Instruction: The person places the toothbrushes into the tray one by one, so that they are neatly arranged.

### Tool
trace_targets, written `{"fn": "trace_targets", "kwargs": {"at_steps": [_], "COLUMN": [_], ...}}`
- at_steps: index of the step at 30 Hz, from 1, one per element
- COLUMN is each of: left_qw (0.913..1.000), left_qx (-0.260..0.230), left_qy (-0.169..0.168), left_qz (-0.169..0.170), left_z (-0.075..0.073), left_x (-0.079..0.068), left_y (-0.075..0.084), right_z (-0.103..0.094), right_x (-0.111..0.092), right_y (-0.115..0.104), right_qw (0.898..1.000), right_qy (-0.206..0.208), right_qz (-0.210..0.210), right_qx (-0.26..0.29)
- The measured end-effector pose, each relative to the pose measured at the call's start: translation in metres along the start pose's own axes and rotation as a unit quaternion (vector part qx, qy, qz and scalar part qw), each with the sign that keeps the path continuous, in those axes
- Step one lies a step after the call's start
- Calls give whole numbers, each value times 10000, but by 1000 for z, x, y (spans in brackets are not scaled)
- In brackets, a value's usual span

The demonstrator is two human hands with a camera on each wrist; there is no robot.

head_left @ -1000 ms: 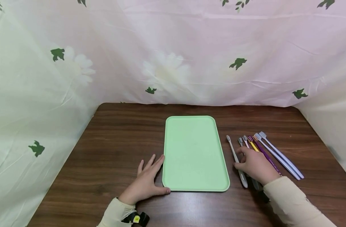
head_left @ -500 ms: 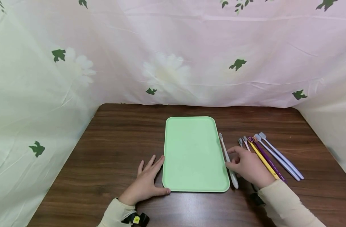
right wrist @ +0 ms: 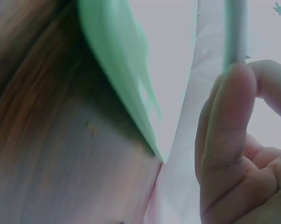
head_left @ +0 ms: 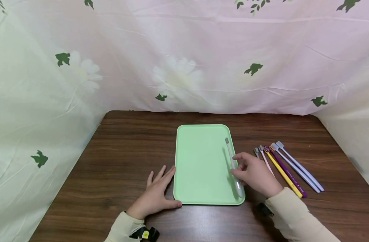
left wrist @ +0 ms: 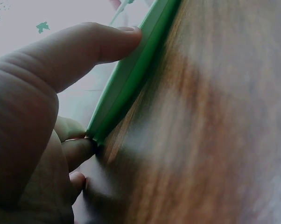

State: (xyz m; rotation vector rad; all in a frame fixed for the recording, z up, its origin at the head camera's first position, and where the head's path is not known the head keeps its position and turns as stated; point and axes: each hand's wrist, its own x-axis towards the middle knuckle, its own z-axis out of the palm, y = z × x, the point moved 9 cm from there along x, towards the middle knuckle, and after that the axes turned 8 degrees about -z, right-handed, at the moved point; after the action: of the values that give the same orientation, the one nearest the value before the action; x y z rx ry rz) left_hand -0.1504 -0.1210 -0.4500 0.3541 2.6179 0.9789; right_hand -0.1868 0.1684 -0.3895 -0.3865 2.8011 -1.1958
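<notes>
Right hand pinches a slim, pale grey-white toothbrush between thumb and fingers, over the right side of a light green, rounded rectangular tray. The brush's long axis runs nearly parallel to the tray's right edge; its head points away from the person and slightly left, its handle end toward the near right corner. With fingers spread, the left hand touches the tray's left edge and near left corner. Farther right, more toothbrushes lie on the dark brown wood-grain table, heads pointing away.
</notes>
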Motion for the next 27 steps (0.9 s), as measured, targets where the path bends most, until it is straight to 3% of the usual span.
{"fn": "trace_targets", "kwargs": {"at_steps": [11, 27], "left_qw": [10000, 10000], "left_qx": [31, 2], "left_qy": [24, 40], "left_qz": [79, 43], "left_z": [0, 0], "left_x": [0, -1], "left_y": [2, 0], "right_z": [13, 47], "right_x": [11, 27], "right_y": [-5, -13], "right_qw": [9994, 9843], "right_qy": [-153, -397], "right_qz": [129, 318], "right_qx": [289, 1691]}}
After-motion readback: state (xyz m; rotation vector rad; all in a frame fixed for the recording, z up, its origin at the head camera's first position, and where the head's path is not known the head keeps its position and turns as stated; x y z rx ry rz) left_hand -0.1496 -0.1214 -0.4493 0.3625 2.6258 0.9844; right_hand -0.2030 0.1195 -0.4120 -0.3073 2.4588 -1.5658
